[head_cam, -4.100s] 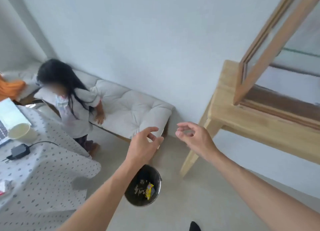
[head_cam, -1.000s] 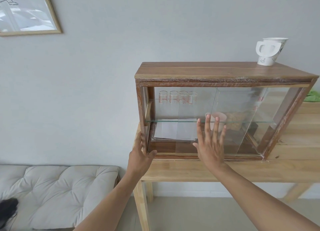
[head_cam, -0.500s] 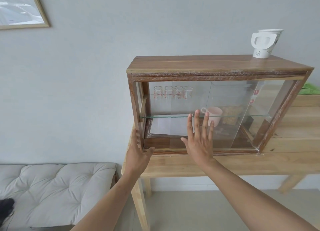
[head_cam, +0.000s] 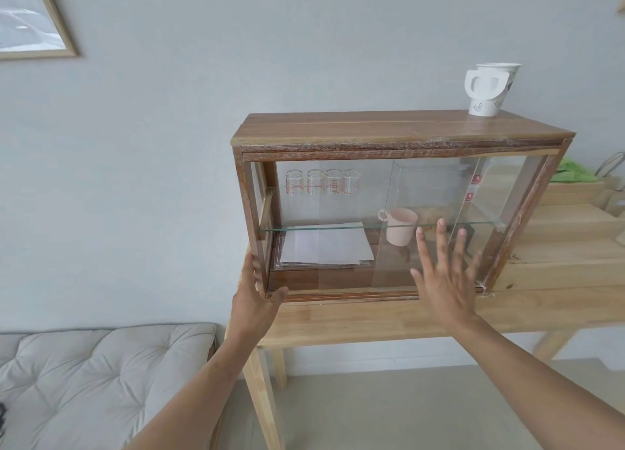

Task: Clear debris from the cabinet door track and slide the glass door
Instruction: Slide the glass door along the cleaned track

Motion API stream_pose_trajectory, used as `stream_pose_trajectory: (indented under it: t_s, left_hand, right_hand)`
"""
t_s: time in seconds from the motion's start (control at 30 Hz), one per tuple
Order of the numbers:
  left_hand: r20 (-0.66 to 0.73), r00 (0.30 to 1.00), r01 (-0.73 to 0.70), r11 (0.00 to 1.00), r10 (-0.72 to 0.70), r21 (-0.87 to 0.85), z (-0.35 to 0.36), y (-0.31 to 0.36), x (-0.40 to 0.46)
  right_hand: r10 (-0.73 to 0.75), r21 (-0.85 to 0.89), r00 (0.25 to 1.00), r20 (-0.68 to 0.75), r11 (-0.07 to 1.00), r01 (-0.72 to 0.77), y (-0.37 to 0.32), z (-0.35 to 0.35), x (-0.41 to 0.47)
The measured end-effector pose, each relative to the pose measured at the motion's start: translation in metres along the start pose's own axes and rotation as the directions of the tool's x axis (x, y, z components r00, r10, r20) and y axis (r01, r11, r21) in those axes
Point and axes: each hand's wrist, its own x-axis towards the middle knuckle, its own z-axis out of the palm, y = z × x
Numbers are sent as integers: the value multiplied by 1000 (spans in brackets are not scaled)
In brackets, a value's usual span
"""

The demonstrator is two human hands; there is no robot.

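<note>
Rightward across the glass door [head_cam: 429, 192] the right hand [head_cam: 446, 280] has slid, fingers spread flat on the pane's right half. The left hand [head_cam: 253, 301] clamps the cabinet's [head_cam: 389, 128] lower left front corner, at the table's [head_cam: 372, 324] left end. The bottom track [head_cam: 355, 295] runs along the cabinet's front edge.

A small wooden cabinet [head_cam: 389, 128] is standing upright before me, its dark-grained top and frame looking worn, while my left hand [head_cam: 257, 301] is clasping its lower left post. Its clear glass door [head_cam: 429, 192] is sitting over the right half of the front, left edge near the middle, with my right hand [head_cam: 446, 280] lying flat and spread on its lower part. The door track [head_cam: 355, 295], a wooden rail, is running along the bottom; any debris is too small to tell.
</note>
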Motion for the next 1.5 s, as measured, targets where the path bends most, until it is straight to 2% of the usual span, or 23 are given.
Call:
stream_pose_trajectory:
  t_s: [0.5,0.63,0.87,1.4,1.5]
  left_hand:
    - [-5,1000,-15,999,15,49,1,0,-1]
    - [4,1000,-19,998,19,56,1,2,-1]
    - [32,999,-15,998,13,63,-2,0,1]
    - [94,995,19,992,-31,127,-14,14,-3]
    - [128,991,19,979,-45,203,-22,24,-6]
  right_hand:
    - [-188,28,982,28,982,187,4,-2,-3]
    - [-257,9,966,29,966,257,-7,-5,-5]
    - [-291,2,956,28,957,291,-32,-7,-6]
    - [-489,-50,872,31,870,490,-45,-6,0]
    - [-516,-90,854,68,849,521,-44,-13,0]
